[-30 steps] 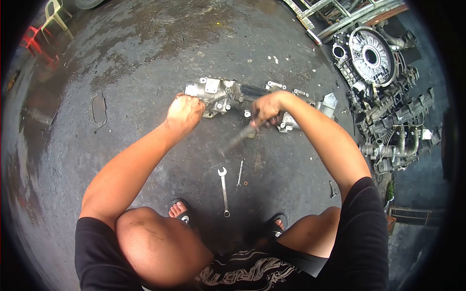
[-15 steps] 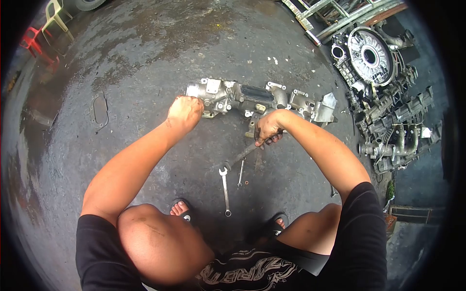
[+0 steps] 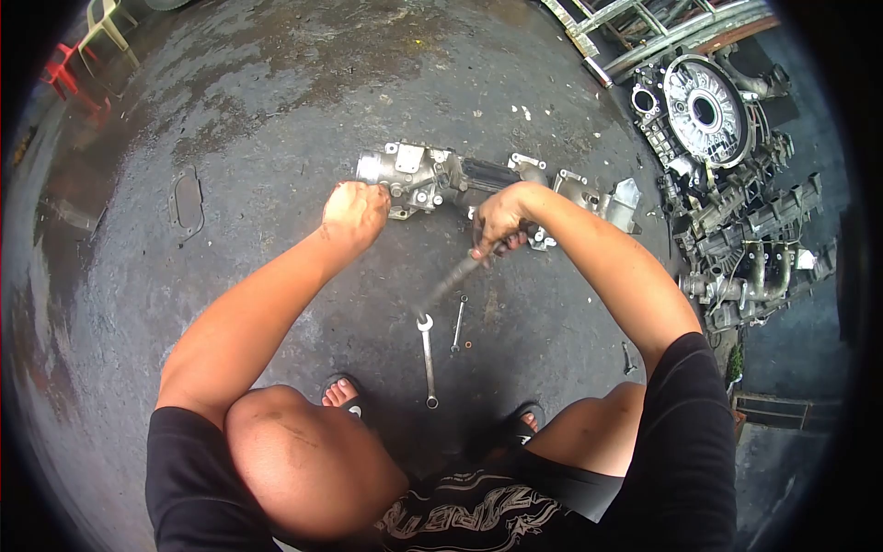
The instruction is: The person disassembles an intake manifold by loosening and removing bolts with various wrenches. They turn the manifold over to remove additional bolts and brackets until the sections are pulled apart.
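My left hand (image 3: 357, 216) is closed on the left end of a long metal engine part (image 3: 418, 175) that lies on the dark floor. Below the middle of that part, my right hand (image 3: 502, 224) is wrapped round a dark bar-like tool (image 3: 451, 282), blurred by motion, which slants down to the left. Its lower end is near the open jaw of a large wrench (image 3: 428, 363) on the floor. A smaller wrench (image 3: 459, 324) and a small copper-coloured ring (image 3: 468, 345) lie beside it. My right hand hides some of the engine part.
Engine castings (image 3: 763, 212) and a round housing (image 3: 706, 109) stand along the right. Metal frames (image 3: 662, 32) are at the top right. A flat gasket-like plate (image 3: 188, 204) lies at left. Red (image 3: 63, 69) and cream (image 3: 110, 32) chairs stand at the far left.
My right hand has moved slightly left and up with the dark tool. The engine part has shifted or tilted slightly. My left hand stays at its left end.
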`<state>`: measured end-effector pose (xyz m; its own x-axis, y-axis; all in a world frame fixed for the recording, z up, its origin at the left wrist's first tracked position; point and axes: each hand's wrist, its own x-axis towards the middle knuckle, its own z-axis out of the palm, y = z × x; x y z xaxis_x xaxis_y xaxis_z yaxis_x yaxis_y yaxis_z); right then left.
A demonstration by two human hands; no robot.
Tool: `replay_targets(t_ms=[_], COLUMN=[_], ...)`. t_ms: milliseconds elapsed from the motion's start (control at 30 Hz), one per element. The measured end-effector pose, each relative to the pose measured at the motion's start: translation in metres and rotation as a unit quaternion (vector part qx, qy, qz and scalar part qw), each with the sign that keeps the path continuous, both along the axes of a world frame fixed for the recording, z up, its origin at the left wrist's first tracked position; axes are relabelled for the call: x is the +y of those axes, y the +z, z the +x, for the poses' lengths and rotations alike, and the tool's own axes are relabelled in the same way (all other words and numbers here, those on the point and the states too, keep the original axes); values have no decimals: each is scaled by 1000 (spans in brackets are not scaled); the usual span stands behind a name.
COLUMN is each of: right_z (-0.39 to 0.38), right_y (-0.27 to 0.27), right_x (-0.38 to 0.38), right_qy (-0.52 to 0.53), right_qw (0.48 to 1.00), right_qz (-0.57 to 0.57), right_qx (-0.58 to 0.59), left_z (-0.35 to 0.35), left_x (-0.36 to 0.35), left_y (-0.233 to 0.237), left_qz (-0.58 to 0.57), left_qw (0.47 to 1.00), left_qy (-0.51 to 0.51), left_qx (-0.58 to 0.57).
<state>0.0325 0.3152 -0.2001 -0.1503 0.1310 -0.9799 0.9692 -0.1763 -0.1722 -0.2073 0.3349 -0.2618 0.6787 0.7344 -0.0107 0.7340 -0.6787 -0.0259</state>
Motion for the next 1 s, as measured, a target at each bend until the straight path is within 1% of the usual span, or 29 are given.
replay_targets(t_ms=[33,67,100,167,200,233,300,367,400,433,500,533,600,633,667,700,767,800,833,900,933,1000], right_z=[-4,-6,-1,21,31,41,39,31,27,24,9,11,25,36,43,46,41,42,44,32,30,29], right_y=[-1,-10,-12,-10,3,14,11,5,0,-10,-13,-12,-5,11,16,19,11,2,-6,-2,-4,-9], right_x=[-7,-12,-7,10,20,20,13,1,-4,-8,-13,-8,12,20,18,17,1,-1,-6,-17,-23,-31], right_qy=[51,88,90,85,16,-54,-128,-121,-48,2,83,83,102,35,-53,-138,-142,-136,-73,-21,-22,-9], right_qw=[997,993,992,996,994,968,961,989,996,998,993,993,993,992,977,948,963,978,989,998,998,999], right_qz=[-51,-77,-79,14,107,243,234,73,39,-26,-77,-78,25,122,204,283,223,145,126,46,46,31], right_qx=[-20,-34,-33,-36,9,39,71,51,57,49,-21,-20,-49,-23,10,45,52,63,31,27,28,-4], left_z=[0,0,0,0,2,4,2,2,2,2,2,2,3,4,6,6,-1,-4,-6,-9,-9,-9], left_x=[0,1,0,-2,-3,-3,0,-1,0,1,2,2,0,-3,-4,-4,4,5,8,11,9,5], left_y=[0,0,-1,0,0,0,3,2,2,2,2,2,5,6,8,10,9,7,7,10,10,15], left_qz=[-1,-4,-9,-9,-6,-7,-4,-16,-26,-26,24,23,58,56,34,11,40,61,63,37,37,10], left_qw=[1000,1000,1000,1000,1000,1000,1000,1000,999,999,999,999,997,997,998,999,998,997,997,994,994,999], left_qy=[1,4,8,9,10,10,8,16,21,20,-20,-19,-20,-25,-12,2,-3,-11,-10,-6,-7,32], left_qx=[0,-8,-15,-16,-20,-22,-13,-11,-10,-9,33,33,45,44,48,53,51,51,53,105,106,41])
